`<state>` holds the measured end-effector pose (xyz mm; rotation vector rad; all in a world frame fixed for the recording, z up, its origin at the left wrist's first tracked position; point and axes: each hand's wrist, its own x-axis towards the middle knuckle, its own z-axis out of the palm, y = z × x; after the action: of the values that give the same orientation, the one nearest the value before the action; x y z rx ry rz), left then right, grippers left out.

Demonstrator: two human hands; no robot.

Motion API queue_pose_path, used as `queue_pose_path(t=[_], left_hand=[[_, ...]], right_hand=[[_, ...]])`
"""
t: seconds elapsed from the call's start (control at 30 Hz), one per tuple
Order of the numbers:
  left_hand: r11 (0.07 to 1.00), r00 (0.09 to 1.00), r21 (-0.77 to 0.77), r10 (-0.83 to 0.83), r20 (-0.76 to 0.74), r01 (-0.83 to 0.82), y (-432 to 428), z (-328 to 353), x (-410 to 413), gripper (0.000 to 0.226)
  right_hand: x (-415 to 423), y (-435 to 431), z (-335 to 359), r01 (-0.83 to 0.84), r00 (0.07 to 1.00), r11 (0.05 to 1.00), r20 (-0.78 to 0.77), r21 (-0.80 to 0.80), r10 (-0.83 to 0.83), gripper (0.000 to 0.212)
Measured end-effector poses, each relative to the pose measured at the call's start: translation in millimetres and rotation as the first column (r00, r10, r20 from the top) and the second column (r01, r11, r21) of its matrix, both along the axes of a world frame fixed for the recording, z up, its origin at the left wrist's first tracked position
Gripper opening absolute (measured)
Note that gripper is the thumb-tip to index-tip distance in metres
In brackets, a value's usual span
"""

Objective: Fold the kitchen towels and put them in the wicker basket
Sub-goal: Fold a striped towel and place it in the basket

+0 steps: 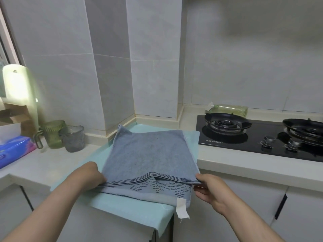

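Head view: blue towel apparently hides fingers of left hand.

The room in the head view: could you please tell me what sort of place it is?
Most likely a home kitchen: a black gas hob with two burners sits in a pale countertop, grey tiled walls rise behind it, and a green glass mug stands at the left.

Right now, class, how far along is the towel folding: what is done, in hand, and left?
Done: the blue towel is doubled over once. In hand: the left hand and right hand hold its striped edge. Left: the teal cloth beneath lies flat, and no basket shows.
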<state>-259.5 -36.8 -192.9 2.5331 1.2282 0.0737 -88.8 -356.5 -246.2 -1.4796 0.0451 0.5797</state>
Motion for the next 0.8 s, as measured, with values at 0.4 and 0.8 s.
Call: queue_pose_path(t=[0.4, 0.8], left_hand=[[0.976, 0.863, -0.217, 0.093, 0.496, 0.019, -3, 30, -21, 0.027], [0.830, 0.827, -0.556, 0.280, 0.489, 0.048, -24, 13, -67, 0.017]], right_hand=[[-6, -14, 14, -0.021, 0.989, 0.976, -0.136, 0.217, 0.052, 0.006], [-47, -38, -25, -0.093, 0.965, 0.975, -0.224, 0.202, 0.138, 0.014]])
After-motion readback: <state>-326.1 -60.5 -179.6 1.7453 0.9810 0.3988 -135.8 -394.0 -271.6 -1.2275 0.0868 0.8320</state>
